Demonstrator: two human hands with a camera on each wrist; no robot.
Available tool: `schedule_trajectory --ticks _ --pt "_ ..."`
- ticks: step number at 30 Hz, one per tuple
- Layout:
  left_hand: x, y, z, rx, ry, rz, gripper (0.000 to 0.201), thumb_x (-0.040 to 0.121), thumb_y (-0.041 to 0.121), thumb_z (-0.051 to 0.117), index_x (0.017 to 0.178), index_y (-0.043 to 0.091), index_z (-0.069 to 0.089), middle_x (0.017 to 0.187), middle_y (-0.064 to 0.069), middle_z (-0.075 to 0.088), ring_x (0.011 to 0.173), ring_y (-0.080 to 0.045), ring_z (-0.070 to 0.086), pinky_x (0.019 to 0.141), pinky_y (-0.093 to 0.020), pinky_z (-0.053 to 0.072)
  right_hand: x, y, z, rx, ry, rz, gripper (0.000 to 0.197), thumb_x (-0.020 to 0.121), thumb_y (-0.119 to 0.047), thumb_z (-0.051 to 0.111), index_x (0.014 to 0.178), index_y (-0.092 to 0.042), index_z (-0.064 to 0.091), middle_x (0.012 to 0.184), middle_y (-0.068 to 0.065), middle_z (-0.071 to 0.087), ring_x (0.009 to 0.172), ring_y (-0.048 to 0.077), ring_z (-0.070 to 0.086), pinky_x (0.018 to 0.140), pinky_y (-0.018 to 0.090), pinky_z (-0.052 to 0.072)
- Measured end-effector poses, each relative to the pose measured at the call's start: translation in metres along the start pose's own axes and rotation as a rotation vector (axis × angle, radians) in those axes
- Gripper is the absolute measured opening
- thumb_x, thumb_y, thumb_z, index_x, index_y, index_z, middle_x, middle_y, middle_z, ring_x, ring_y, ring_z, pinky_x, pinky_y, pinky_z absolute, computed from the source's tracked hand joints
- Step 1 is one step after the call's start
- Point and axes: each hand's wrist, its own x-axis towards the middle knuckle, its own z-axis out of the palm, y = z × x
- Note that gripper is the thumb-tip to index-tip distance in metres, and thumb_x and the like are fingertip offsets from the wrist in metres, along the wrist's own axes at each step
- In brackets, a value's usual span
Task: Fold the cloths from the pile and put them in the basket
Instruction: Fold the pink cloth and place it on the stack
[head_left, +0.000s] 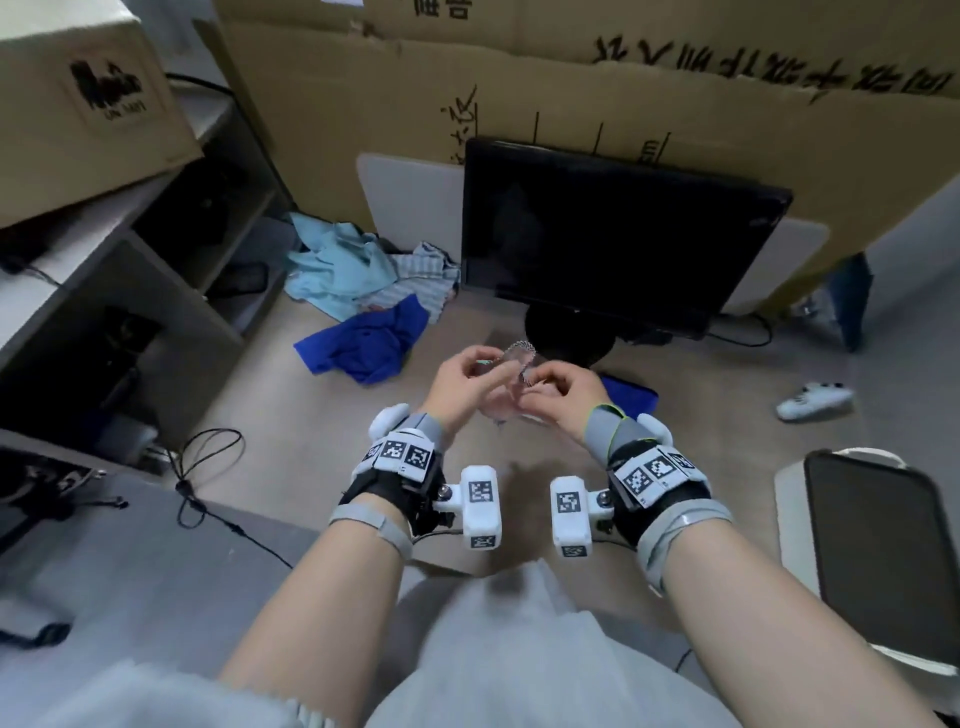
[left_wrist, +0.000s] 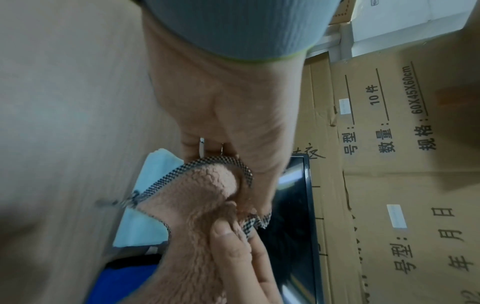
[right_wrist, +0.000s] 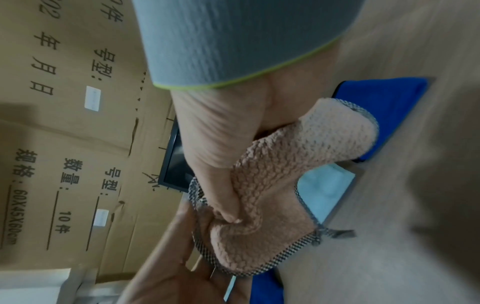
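**Small pink cloth held in the air, fold not yet set**

A small fluffy pink cloth with a black-and-white checked border (left_wrist: 197, 205) is held above the light wooden desk (head_left: 322, 457) by both hands, in front of the black monitor (head_left: 613, 239). The cloth's edge is pinched by the left hand (head_left: 467, 387), thumb pressed into the pile, as is seen in the left wrist view. The right hand (head_left: 558, 397) is closed on the same cloth, with its thumb dug into the fleece and the fabric bunched under it. Neither hand is free.

The step in hand is judged to be the finding and squaring of corners before a fold; the cloth is crumpled rather than flat. The pile of unfolded cloths, pale blue, striped and deep blue (head_left: 363, 291), is left lying at the back of the desk to the left of the monitor. A folded blue cloth (head_left: 631, 392) is seen on the desk just beyond the right hand, with a pale blue one (right_wrist: 324, 191) near it in the wrist views.

For the next move, two neighbouring corners need to be separated and the cloth drawn taut, so that it can be doubled over evenly. No basket can be made out with certainty
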Motion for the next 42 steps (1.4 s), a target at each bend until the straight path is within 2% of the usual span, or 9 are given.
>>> schedule_trajectory --ticks 3,10,16,19,24,28,33,38,42 --pt "-0.011 -0.005 0.005 0.045 0.026 0.053 0.013 0.085 0.020 0.075 0.083 0.012 0.064 0.082 -0.004 0.068 0.072 -0.006 0.058 0.066 -0.014 0.046 -0.009 0.003 0.000 0.021 -0.043 0.009 0.025 0.067 -0.007 0.083 0.079 -0.020 0.065 0.079 0.002 0.066 0.074 0.011 0.057 0.075 0.024 0.047" --pt "-0.021 -0.009 0.009 0.057 0.265 0.090 0.011 0.096 0.017 0.055 0.085 0.018 0.052 0.072 0.003 0.050 0.062 -0.011 0.046 0.064 -0.028 0.041 -0.029 0.015 -0.015 -0.030 -0.117 0.098 0.020 0.078 -0.052 0.071 0.071 -0.033 0.074 0.078 -0.014 0.071 0.079 0.005 0.061 0.079 0.025 0.048" --pt "-0.026 -0.011 0.003 0.057 0.253 0.020 0.012 0.091 0.022 0.064 0.098 0.011 0.063 0.083 0.002 0.063 0.071 -0.009 0.055 0.063 -0.025 0.045 -0.035 0.015 -0.003 0.038 -0.002 0.139 0.009 0.077 -0.018 0.077 0.085 -0.017 0.075 0.086 0.000 0.071 0.080 0.009 0.060 0.079 0.020 0.047" --pt "-0.028 -0.011 -0.004 0.064 0.154 0.004 0.026 0.082 0.031 0.077 0.096 0.010 0.072 0.091 -0.004 0.073 0.077 -0.008 0.063 0.073 -0.023 0.052 -0.031 0.011 -0.002 0.061 0.103 0.119 0.008 0.079 -0.017 0.070 0.073 -0.022 0.070 0.070 -0.007 0.064 0.072 0.010 0.055 0.074 0.023 0.044" --pt "-0.020 -0.008 -0.022 0.131 0.084 0.093 0.011 0.088 0.021 0.071 0.089 0.010 0.069 0.075 0.003 0.066 0.063 -0.006 0.059 0.054 -0.018 0.048 -0.026 0.005 0.012 0.049 0.169 0.101 0.010 0.079 -0.022 0.074 0.075 -0.024 0.066 0.068 0.001 0.061 0.066 0.012 0.053 0.068 0.025 0.042" --pt "0.006 -0.015 -0.059 0.087 0.223 0.114 0.007 0.089 0.021 0.068 0.091 0.015 0.067 0.085 0.004 0.065 0.082 -0.010 0.057 0.079 -0.023 0.045 -0.028 0.010 0.022 -0.027 0.134 0.151 0.020 0.074 -0.032 0.081 0.089 -0.023 0.072 0.081 -0.001 0.064 0.075 0.009 0.057 0.075 0.022 0.045" --pt "0.026 -0.025 -0.096 0.057 0.253 0.086 0.012 0.091 0.019 0.065 0.096 0.009 0.067 0.090 0.001 0.065 0.084 -0.010 0.057 0.081 -0.025 0.045 -0.026 0.020 0.047 -0.185 0.191 0.305 0.037 0.078 -0.030 0.078 0.111 -0.014 0.070 0.098 -0.006 0.065 0.099 0.016 0.063 0.094 0.028 0.047" --pt "0.037 -0.040 -0.125 0.044 0.268 -0.016 0.010 0.090 0.019 0.067 0.094 0.010 0.069 0.091 -0.003 0.067 0.086 -0.014 0.058 0.085 -0.028 0.047 -0.021 0.013 0.059 -0.149 0.474 0.355 0.023 0.075 -0.036 0.077 0.093 -0.022 0.075 0.091 -0.002 0.072 0.089 0.017 0.066 0.078 0.024 0.048" --pt "0.048 -0.037 -0.141 0.049 0.247 -0.011 0.014 0.091 0.026 0.064 0.094 0.016 0.072 0.091 0.003 0.070 0.087 -0.012 0.060 0.085 -0.029 0.048 -0.005 -0.001 0.058 -0.055 0.567 0.275 0.015 0.080 -0.036 0.071 0.092 -0.028 0.074 0.090 -0.005 0.072 0.088 0.016 0.067 0.085 0.032 0.054"
